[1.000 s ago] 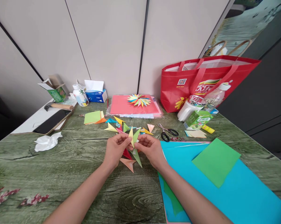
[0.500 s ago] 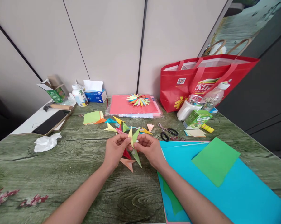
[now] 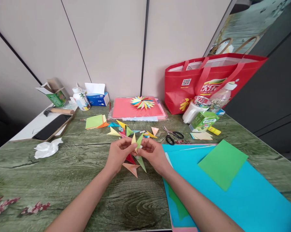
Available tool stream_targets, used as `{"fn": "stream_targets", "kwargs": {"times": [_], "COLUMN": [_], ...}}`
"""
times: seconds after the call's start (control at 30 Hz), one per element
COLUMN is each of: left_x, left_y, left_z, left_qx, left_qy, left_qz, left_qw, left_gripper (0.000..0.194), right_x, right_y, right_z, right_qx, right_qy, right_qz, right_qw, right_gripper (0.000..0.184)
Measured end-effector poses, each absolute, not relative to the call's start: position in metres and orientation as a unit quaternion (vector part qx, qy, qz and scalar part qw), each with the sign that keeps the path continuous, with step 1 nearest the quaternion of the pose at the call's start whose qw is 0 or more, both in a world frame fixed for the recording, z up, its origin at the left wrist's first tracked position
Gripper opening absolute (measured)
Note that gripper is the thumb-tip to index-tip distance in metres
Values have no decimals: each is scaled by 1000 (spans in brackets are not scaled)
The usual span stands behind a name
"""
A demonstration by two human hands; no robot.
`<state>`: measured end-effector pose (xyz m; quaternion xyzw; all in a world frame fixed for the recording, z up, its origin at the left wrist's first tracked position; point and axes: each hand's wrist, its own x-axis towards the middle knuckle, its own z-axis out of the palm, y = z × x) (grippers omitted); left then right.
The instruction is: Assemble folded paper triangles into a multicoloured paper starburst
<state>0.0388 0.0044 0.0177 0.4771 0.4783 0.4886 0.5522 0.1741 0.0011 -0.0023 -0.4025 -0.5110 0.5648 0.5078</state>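
Both hands meet over the middle of the table, fingers pinched on small folded paper pieces. My left hand [image 3: 119, 154] is closed on a pale yellow folded paper piece [image 3: 134, 138], which points upward. Pressed against it is a green folded paper piece [image 3: 139, 140], gripped by my right hand [image 3: 155, 155]. Fingers hide where the two pieces meet. Just below the hands lie a light green folded piece [image 3: 141, 163], a red one [image 3: 130, 159] and a peach one [image 3: 132, 169]. Several more folded pieces, among them a yellow one [image 3: 122, 124], are scattered behind.
Scissors [image 3: 171, 134] lie right of the pieces. Blue sheets [image 3: 208, 199] with a green square [image 3: 223, 165] cover the right side. A paper star ring [image 3: 142, 103] rests on a red pack [image 3: 126, 112]. A red bag [image 3: 176, 93] stands behind; crumpled tissue [image 3: 47, 148] lies left.
The view has shifted slightly. Both hands keep hold of the yellow and green pieces, with only a slight shift of the fingers.
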Motion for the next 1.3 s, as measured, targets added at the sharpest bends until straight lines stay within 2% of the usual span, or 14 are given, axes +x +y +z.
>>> {"fn": "stream_targets", "kwargs": {"times": [0.17, 0.4, 0.57, 0.83, 1.0, 1.13, 1.3], "left_x": [40, 40, 38, 36, 36, 35, 35], "left_y": [3, 4, 6, 8, 8, 8, 7], "left_z": [18, 12, 8, 8, 10, 13, 12], "left_qx": [462, 429, 416, 411, 414, 436, 447], "left_qy": [489, 484, 484, 495, 497, 489, 480], "left_qz": [508, 542, 547, 521, 516, 512, 528], "left_qw": [537, 536, 542, 561, 561, 555, 540], "left_gripper": [21, 20, 29, 23, 21, 19, 18], "right_x": [173, 172, 174, 176, 177, 179, 179], "right_y": [2, 1, 1, 4, 3, 3, 0], "right_z": [-4, -5, -2, -1, -3, -4, -4], "right_qx": [-426, -430, -393, -408, -414, -410, -440], "right_qy": [-499, -497, -454, -429, -449, -489, -617], "right_qz": [556, 557, 641, 673, 670, 648, 487], "right_qw": [512, 508, 479, 443, 421, 415, 435], "right_gripper": [26, 21, 21, 30, 28, 27, 20]}}
